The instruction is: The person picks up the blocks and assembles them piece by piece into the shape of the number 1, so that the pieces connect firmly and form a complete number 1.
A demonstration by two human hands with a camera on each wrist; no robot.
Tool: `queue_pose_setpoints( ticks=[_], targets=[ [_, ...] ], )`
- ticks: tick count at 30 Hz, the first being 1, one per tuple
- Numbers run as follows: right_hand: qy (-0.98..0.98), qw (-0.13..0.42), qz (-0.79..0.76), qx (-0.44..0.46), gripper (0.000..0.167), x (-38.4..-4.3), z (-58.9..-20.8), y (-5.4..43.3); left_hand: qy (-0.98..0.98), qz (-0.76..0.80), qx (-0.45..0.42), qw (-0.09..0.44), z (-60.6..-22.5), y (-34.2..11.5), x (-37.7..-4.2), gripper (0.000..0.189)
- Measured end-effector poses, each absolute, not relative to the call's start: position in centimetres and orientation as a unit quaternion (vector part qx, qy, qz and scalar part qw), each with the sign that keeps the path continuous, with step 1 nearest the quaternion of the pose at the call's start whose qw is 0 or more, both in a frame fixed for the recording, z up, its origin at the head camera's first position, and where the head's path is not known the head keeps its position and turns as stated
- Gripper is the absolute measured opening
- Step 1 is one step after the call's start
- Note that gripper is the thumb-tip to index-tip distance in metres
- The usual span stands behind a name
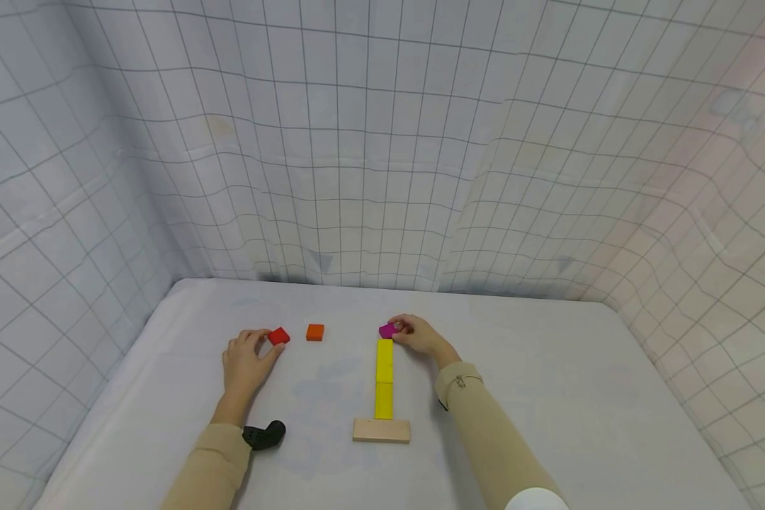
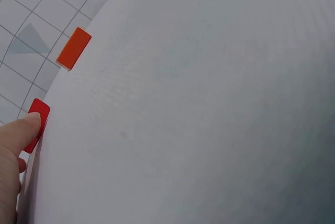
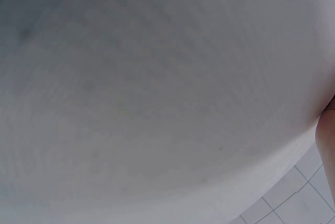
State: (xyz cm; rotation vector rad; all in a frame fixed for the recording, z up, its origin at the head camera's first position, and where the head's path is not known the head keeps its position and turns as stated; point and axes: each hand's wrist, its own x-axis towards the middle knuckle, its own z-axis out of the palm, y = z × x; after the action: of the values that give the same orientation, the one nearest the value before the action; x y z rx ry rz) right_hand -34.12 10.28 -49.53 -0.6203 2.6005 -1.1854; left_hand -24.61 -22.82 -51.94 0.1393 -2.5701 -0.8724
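My left hand (image 1: 245,363) pinches a small red block (image 1: 278,336) between thumb and fingers at the left of the table. In the left wrist view the thumb presses against the face of this red block (image 2: 37,124). An orange block (image 1: 315,332) lies just to its right. With thumb and fingertips, my right hand (image 1: 419,336) holds a magenta block (image 1: 387,331) at the far end of two yellow blocks (image 1: 384,379) laid end to end. A pale wooden block (image 1: 381,431) lies crosswise at their near end. The right wrist view shows only a sliver of that hand.
A white cloth covers the table (image 1: 548,397). Grid-patterned curtains (image 1: 382,142) enclose it at the back and both sides. A black wrist camera (image 1: 265,435) juts out from the left sleeve, over the table.
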Motion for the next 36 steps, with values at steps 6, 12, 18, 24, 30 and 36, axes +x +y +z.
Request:
queue_pose_setpoints(
  ticks=[6,12,18,24,30,36],
  targets=[
    [0.885,0.113,-0.401,-0.207,0.027,-34.13,-49.53,10.24,-0.925,-0.315,0.052,0.206,-52.0,-22.84,-24.63,0.043],
    [0.886,0.115,-0.406,-0.195,0.027,-34.15,-49.6,10.25,-0.921,-0.329,0.048,0.204,-51.97,-22.82,-24.62,0.044],
    [0.887,0.116,-0.402,-0.193,0.026,-34.12,-49.57,10.21,-0.904,-0.365,0.036,0.218,-52.05,-22.81,-24.56,0.045],
    [0.888,0.112,-0.398,-0.2,0.026,-33.97,-49.38,10.22,-0.885,-0.393,0.027,0.247,-52.0,-22.77,-24.46,0.043],
    [0.885,0.11,-0.402,-0.209,0.026,-33.93,-49.31,10.2,-0.874,-0.411,0.025,0.257,-51.76,-22.6,-24.52,0.04],
    [0.884,0.107,-0.401,-0.215,0.026,-34.05,-49.49,10.32,-0.871,-0.418,0.019,0.257,-51.31,-21.94,-25.01,0.038]
  ],
)
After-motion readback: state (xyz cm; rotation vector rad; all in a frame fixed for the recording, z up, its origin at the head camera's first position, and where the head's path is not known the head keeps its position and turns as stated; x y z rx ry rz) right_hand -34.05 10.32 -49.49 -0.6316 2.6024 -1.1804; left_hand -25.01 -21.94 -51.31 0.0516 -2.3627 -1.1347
